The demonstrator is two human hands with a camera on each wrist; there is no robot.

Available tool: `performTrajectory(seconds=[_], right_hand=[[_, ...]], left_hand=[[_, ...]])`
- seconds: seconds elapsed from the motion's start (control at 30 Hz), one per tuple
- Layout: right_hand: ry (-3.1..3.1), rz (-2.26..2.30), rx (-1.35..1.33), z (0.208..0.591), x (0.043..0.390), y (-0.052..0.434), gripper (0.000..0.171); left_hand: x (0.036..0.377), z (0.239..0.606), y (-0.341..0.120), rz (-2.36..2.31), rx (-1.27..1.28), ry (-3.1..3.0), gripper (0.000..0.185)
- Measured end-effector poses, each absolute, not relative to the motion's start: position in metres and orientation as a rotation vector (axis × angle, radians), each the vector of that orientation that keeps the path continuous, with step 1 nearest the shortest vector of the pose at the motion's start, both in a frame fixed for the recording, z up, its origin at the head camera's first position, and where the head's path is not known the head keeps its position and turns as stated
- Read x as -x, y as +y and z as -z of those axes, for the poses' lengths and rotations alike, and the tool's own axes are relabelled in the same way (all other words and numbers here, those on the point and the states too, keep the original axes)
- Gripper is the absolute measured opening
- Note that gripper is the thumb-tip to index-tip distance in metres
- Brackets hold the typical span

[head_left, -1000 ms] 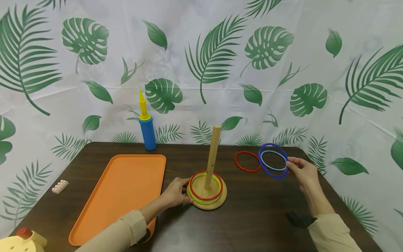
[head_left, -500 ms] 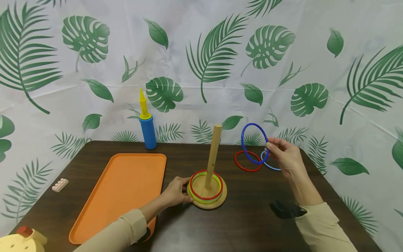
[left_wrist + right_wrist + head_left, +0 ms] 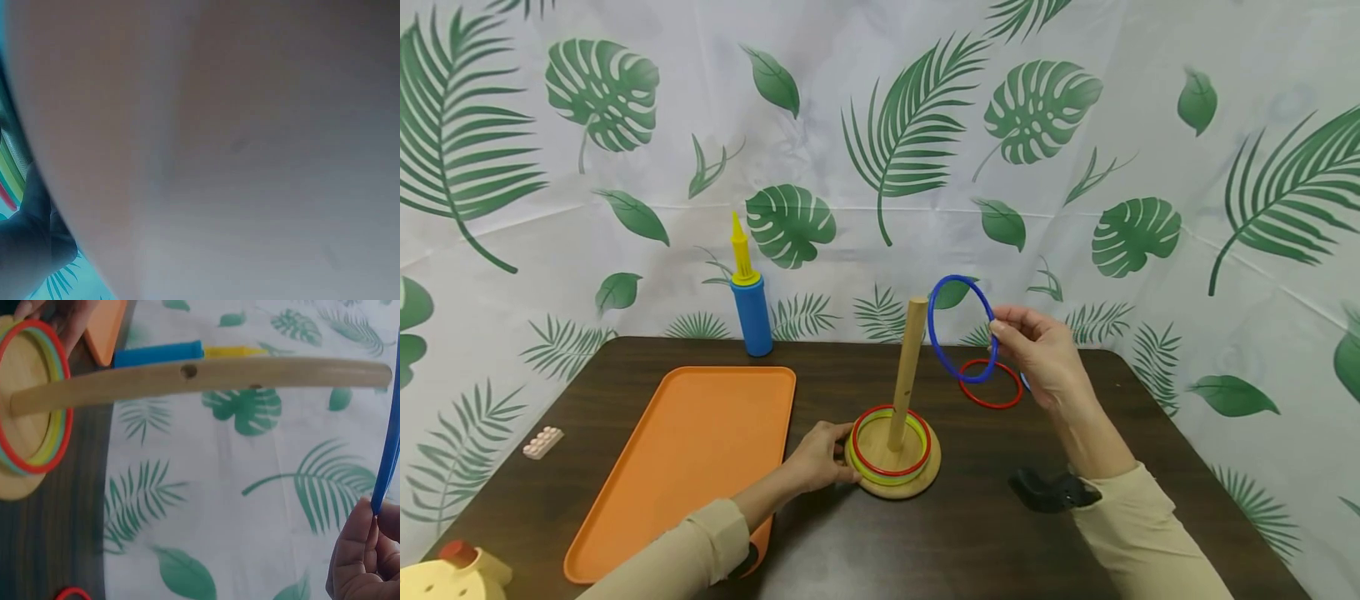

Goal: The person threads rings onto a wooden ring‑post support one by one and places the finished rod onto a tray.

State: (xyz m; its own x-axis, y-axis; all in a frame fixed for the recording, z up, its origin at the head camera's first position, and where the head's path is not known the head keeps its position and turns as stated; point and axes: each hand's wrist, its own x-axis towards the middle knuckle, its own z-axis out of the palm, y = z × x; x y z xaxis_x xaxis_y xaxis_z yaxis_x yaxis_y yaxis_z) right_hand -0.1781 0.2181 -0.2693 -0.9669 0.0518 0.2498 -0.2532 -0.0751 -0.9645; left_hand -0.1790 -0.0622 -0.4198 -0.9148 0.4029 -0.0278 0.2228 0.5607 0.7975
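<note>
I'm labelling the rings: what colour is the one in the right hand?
Solid blue; the ring shows best in the head view.

The head view is evenly bright, with a soft sheen on the near table. The left wrist view is mostly out-of-focus blur, blue-tinted at left. The right wrist view is dimmer and greyer, the post bowed by distortion.

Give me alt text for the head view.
A right hand holds a blue ring up beside a wooden peg, while the left hand grips the peg's round base, where stacked rings encircle the peg. An orange tray lies left of it on a dark table; a loose red ring lies right.
</note>
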Motion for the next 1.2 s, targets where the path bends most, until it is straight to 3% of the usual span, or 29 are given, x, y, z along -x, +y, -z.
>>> performTrajectory(seconds=[0.6, 1.2], right_hand=[[-2.09, -2.124, -0.268, 0.279, 0.189, 0.19, 0.008], [-2.325, -1.981, -0.032, 0.331, 0.196, 0.183, 0.027]], left_hand=[[0.179, 0.417, -0.063, -1.289, -0.539, 2.581, 0.074], [0.177, 0.416, -0.064, -1.325, -0.56, 2.547, 0.074]])
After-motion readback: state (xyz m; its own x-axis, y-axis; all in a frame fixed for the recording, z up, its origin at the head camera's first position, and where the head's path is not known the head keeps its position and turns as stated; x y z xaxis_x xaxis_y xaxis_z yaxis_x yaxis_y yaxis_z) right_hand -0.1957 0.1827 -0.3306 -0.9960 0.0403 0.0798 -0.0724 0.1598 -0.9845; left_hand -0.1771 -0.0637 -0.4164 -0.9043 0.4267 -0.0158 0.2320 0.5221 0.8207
